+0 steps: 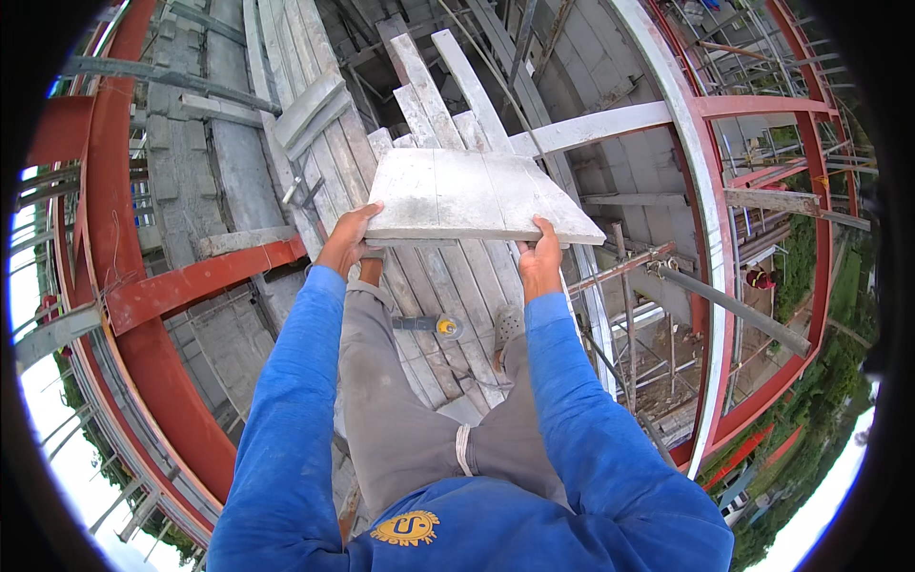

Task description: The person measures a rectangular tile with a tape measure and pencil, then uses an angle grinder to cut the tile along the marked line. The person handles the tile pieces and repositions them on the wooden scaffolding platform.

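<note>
A wide, flat grey-white board (467,195) is held out in front of me, its near edge running from hand to hand. My left hand (355,232) grips its left end, thumb on top and fingers beneath. At the right end, my right hand (540,255) clasps the same edge with the thumb over it; the fingers below are partly hidden. Lower down, between my feet, lies a dark power tool with a yellow-centred round disc (446,327), which looks like an angle grinder.
I stand over long grey planks (429,276). Loose planks (472,86) jut out beyond the board, above gaps. Red steel beams (205,281) flank the left side. On the right are a pale metal rail (710,276), scaffold pipes (734,310) and a deep drop.
</note>
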Tool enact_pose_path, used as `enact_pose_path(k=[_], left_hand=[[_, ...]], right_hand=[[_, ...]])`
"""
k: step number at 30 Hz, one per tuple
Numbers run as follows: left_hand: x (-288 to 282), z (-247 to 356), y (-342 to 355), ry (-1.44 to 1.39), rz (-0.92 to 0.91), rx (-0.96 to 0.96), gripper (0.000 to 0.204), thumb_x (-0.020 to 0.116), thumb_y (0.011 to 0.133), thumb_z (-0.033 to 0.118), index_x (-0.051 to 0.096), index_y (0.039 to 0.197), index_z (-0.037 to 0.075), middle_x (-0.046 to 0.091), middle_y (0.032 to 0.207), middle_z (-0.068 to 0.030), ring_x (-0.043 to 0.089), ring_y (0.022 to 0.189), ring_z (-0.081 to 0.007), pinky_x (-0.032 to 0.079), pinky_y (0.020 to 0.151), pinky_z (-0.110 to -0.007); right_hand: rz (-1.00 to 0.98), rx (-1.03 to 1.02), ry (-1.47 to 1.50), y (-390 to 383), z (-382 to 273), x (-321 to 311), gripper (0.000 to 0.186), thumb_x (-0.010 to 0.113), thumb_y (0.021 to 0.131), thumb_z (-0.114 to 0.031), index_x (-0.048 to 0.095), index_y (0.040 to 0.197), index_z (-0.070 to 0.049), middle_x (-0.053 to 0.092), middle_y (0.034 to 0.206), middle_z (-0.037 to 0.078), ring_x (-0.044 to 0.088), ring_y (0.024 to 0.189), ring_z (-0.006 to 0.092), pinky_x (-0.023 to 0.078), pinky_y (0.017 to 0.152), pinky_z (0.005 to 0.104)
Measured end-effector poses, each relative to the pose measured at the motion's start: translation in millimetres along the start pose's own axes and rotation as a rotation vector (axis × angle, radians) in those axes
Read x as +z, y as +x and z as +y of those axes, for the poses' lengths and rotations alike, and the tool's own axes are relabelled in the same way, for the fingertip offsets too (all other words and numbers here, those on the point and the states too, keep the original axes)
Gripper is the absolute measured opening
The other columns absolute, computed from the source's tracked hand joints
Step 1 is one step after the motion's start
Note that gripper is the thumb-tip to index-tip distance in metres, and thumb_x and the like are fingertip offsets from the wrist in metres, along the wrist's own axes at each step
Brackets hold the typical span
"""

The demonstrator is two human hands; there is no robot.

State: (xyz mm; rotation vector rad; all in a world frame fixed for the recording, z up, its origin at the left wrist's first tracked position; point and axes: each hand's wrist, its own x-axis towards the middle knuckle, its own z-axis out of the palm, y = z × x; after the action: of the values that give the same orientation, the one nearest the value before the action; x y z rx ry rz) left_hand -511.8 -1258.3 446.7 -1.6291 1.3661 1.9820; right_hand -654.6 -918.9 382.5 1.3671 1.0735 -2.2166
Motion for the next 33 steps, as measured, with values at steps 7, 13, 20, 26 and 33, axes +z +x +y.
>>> enact_pose_path(k=[7,13,20,26,33], left_hand=[[-1,104,175,0.162,-0.166,-0.134,0.063,0.075,0.102,0.035,0.057,0.149,-0.004,0.067,0.143,-0.0206,0.065,0.131,-0.038,0.053,0.109,-0.059],[27,166,281,0.254,-0.28,-0.231,0.062,0.077,0.101,0.031,0.056,0.15,-0.002,0.066,0.144,-0.0199,0.066,0.13,-0.0392,0.056,0.106,-0.06],[7,168,346,0.276,-0.322,-0.235,0.058,0.073,0.104,0.036,0.061,0.146,-0.002,0.07,0.14,-0.0154,0.07,0.122,-0.0312,0.059,0.099,-0.052],[-35,120,362,0.322,-0.391,-0.221,0.067,0.07,0.106,0.038,0.05,0.159,0.002,0.062,0.152,-0.0137,0.059,0.138,-0.0287,0.044,0.118,-0.048],[-60,34,390,0.555,-0.29,-0.175,0.085,0.059,0.111,0.052,0.028,0.17,-0.001,0.05,0.163,-0.02,0.051,0.147,-0.0326,0.038,0.123,-0.043]], right_hand=[[0.26,-0.073,0.136,63,49,89,0.064,0.085,0.08,-0.002,0.058,0.138,-0.001,0.064,0.135,0.015,0.065,0.125,0.0354,0.056,0.107,0.0644],[0.355,-0.075,0.209,129,80,123,0.057,0.082,0.084,-0.005,0.06,0.137,-0.004,0.063,0.137,0.014,0.063,0.128,0.0358,0.05,0.113,0.065],[0.42,-0.087,0.221,153,129,140,0.044,0.087,0.081,-0.004,0.069,0.12,-0.003,0.067,0.123,0.011,0.065,0.118,0.0308,0.055,0.108,0.06],[0.433,-0.127,0.292,151,175,112,0.051,0.087,0.083,-0.003,0.063,0.128,-0.001,0.067,0.127,0.012,0.065,0.123,0.0311,0.054,0.112,0.0583],[0.262,0.095,0.292,155,230,30,0.055,0.08,0.098,-0.009,0.056,0.145,0.002,0.059,0.149,0.016,0.057,0.139,0.0342,0.05,0.118,0.0558]])
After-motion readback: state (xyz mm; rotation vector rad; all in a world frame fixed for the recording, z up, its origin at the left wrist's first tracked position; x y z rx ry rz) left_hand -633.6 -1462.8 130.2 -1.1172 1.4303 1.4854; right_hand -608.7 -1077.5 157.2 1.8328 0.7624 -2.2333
